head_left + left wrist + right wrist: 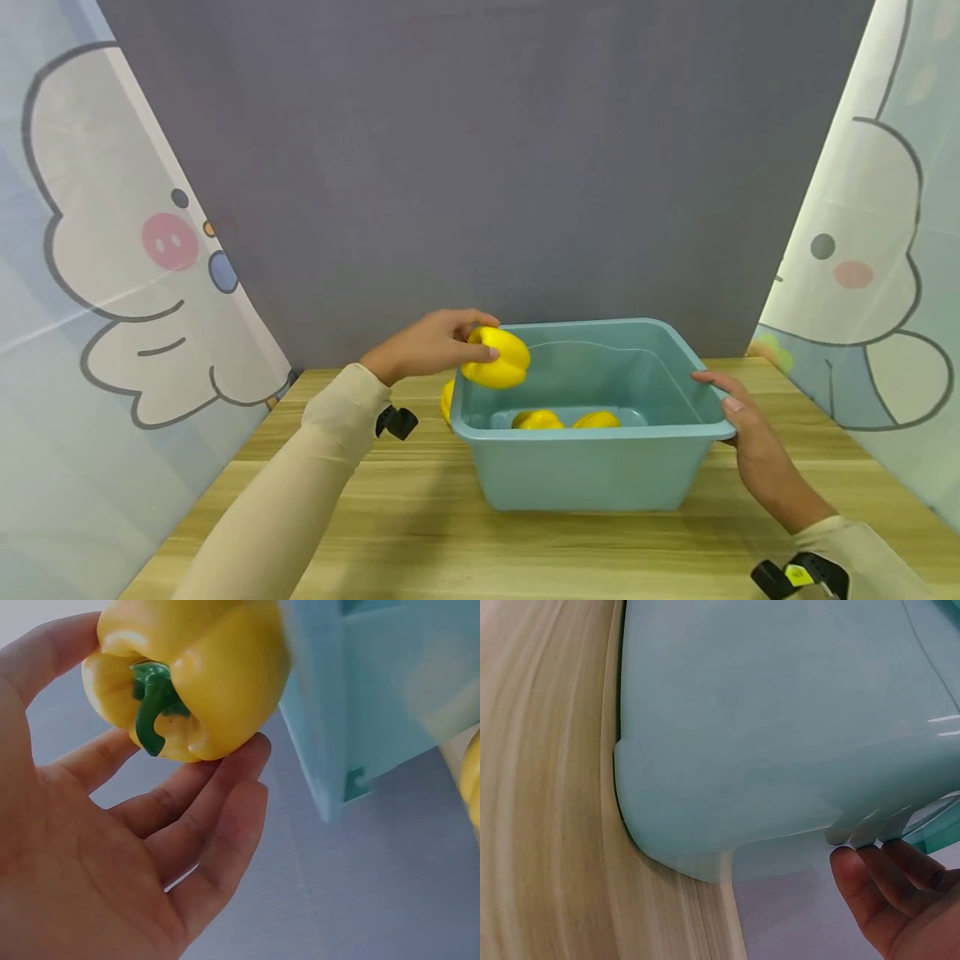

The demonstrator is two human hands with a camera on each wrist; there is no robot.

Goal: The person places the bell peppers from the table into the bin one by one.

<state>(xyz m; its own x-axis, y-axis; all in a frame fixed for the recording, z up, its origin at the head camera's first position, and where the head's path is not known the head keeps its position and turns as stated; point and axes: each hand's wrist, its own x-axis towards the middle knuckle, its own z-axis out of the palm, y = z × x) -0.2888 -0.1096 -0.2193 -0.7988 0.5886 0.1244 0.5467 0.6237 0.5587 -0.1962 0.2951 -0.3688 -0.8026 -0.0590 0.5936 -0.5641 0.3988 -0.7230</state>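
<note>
While left hand [427, 343] pinches yellow pepper [507, 365] just below frame centre, right hand [759, 446] grips tub rim [600, 434], lower right.

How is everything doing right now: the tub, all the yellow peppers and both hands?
Blue tub: upright, open-topped, on the table
Held pepper: off the table, at the tub's rim
Left inside pepper: in the tub
Right inside pepper: in the tub
Outside pepper: beside the tub, partly hidden
Left hand: holding a pepper
Right hand: gripping the rim
</note>
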